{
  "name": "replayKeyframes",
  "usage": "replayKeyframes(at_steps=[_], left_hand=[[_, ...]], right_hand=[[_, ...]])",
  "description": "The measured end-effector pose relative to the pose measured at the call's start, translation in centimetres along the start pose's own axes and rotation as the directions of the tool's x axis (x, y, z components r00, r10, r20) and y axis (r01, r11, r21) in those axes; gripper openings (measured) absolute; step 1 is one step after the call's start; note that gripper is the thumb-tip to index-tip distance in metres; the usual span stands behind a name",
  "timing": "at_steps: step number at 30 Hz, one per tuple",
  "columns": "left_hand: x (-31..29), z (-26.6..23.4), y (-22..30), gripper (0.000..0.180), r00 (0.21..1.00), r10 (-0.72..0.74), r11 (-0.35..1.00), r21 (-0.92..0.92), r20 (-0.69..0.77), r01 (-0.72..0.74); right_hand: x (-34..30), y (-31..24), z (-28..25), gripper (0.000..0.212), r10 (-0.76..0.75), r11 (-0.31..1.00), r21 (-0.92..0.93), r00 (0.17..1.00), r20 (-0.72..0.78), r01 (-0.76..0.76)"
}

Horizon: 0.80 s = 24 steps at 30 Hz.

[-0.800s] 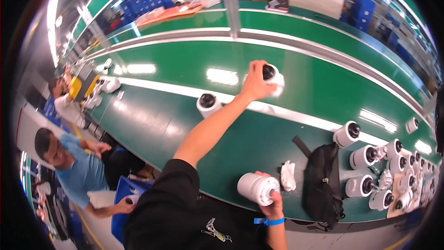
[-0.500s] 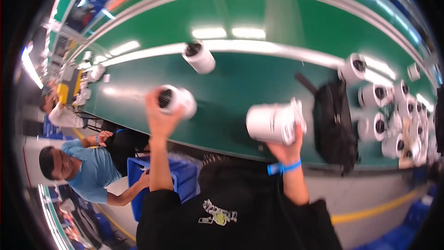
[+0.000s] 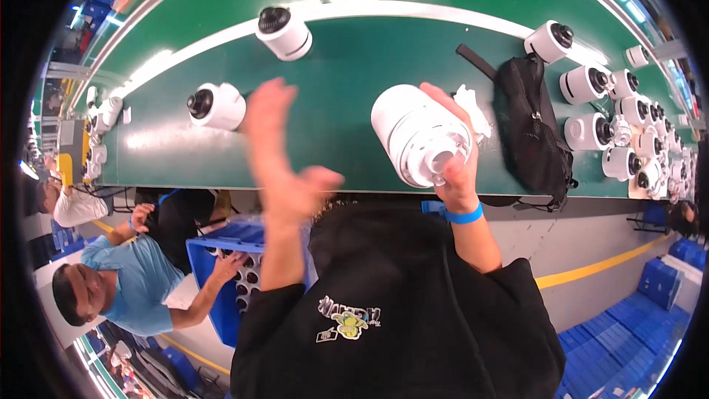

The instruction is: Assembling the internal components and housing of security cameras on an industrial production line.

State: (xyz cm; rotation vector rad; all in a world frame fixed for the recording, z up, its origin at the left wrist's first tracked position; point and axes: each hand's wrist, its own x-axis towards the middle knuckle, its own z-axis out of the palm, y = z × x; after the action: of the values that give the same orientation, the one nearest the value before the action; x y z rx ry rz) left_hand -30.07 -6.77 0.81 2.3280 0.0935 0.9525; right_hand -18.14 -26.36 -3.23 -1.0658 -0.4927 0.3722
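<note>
A white cylindrical camera housing [image 3: 402,122] is held in my right hand [image 3: 462,186], tilted, with its hollow fitted end toward me. The thumb lies by that end and the fingers wrap the far side. A small white crumpled-looking piece [image 3: 471,107] shows just beyond the fingers; whether I hold it is unclear. My left hand [image 3: 275,166] is empty and motion-blurred, thumb and fingers spread, over the table. Left of it lies a white camera with a black lens [image 3: 218,107]. A second such camera [image 3: 286,35] stands farther back.
A black bag [image 3: 528,125] lies on the green table [image 3: 347,59], right of my right hand. Several white cameras [image 3: 587,133] crowd the right end. At the left, a seated person in blue [image 3: 140,281] reaches into a blue crate [image 3: 210,288] of round-ended items.
My left hand has let go of a camera, now lying at the left, and has moved right, toward the housing. My right hand has turned the housing's fitted end toward me.
</note>
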Motion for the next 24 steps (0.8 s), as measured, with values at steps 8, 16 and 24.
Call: replayKeyframes(at_steps=[8,16,24], left_hand=[[-0.3,6.4,5.2,0.101,0.964,0.009,0.742,-0.648,0.266,0.172],[-1.3,7.1,6.3,0.097,0.962,-0.04,0.709,-0.671,0.269,0.217],[-1.3,9.1,5.9,0.1,0.965,-0.121,0.692,-0.678,0.231,0.249]], right_hand=[[-1.6,-3.7,-0.4,0.092,-0.109,0.948,-0.275,0.976,0.186,0.158],[-2.6,-3.8,-0.9,0.078,-0.151,0.922,-0.334,0.977,0.147,0.193],[-3.1,-4.2,0.7,0.092,0.121,0.992,-0.016,0.988,-0.1,-0.123]])
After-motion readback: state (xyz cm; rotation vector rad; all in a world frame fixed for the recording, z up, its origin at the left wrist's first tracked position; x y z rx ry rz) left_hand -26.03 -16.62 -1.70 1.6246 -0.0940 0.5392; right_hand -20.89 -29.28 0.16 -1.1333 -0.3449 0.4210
